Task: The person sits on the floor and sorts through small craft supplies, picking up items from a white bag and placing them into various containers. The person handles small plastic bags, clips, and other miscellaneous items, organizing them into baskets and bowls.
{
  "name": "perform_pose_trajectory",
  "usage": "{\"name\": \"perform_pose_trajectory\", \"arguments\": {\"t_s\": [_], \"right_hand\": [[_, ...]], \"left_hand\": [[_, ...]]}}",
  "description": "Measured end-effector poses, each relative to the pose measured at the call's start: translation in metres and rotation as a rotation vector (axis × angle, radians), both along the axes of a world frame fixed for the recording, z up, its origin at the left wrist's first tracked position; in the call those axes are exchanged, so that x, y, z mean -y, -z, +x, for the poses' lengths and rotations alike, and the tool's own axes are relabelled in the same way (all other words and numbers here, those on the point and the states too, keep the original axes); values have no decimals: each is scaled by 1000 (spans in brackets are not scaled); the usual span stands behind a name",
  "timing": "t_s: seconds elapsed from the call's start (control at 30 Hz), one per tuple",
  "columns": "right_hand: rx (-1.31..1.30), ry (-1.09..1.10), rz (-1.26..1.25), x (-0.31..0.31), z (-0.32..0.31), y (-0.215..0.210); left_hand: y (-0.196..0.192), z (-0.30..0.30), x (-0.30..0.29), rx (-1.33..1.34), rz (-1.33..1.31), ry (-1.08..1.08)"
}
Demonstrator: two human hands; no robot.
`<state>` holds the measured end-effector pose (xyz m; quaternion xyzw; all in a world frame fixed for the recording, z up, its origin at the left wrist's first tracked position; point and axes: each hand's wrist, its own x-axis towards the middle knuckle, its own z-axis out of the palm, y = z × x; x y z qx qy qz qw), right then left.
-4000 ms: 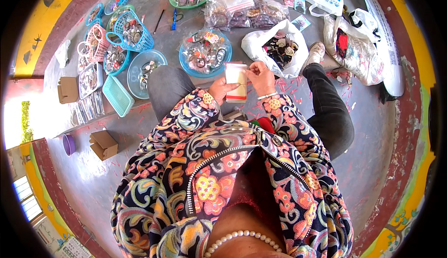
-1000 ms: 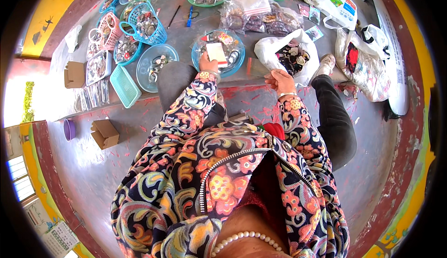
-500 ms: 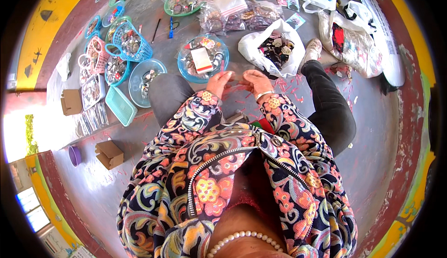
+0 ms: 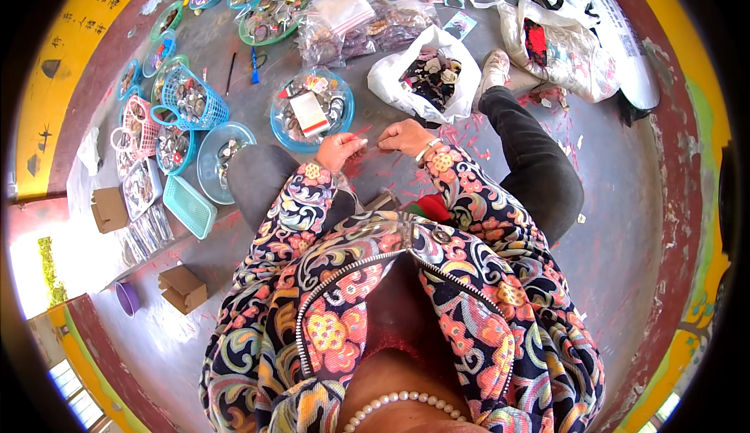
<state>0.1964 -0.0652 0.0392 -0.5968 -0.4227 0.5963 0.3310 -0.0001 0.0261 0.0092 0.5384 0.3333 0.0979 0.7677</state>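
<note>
Left hand [image 4: 337, 150] and right hand [image 4: 405, 134] pinch a thin red strip [image 4: 361, 133] between them, just beside the blue bowl [image 4: 281, 133]; uneven pull risks dropping the strip among floor scraps

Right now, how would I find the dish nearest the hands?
Start at the left hand and right hand, close together over the grey floor. Just beyond them sits a round blue dish of small bits. Only this dish has a white card lying on top.
</note>
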Motion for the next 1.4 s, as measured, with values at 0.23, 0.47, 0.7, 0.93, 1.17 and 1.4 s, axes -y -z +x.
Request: {"name": "perform_pose_trajectory", "arguments": {"t_s": [0.23, 0.47, 0.7, 0.93, 1.17, 1.4], "right_hand": [[-182, 240, 14, 3, 0, -2], [-118, 273, 20, 1, -6, -8], [-117, 277, 50, 2, -8, -7], [-72, 229, 22, 2, -7, -6], [-103, 189, 34, 0, -11, -8], [-291, 208, 15, 3, -4, 3]], "left_hand": [[3, 2, -3, 133, -183, -135], [6, 0, -3, 87, -144, -68], [-7, 2, 2, 106, -213, -120], [-8, 3, 3, 161, -266, -48], [5, -3, 1, 236, -355, -49], [-4, 3, 5, 198, -386, -66]]}}
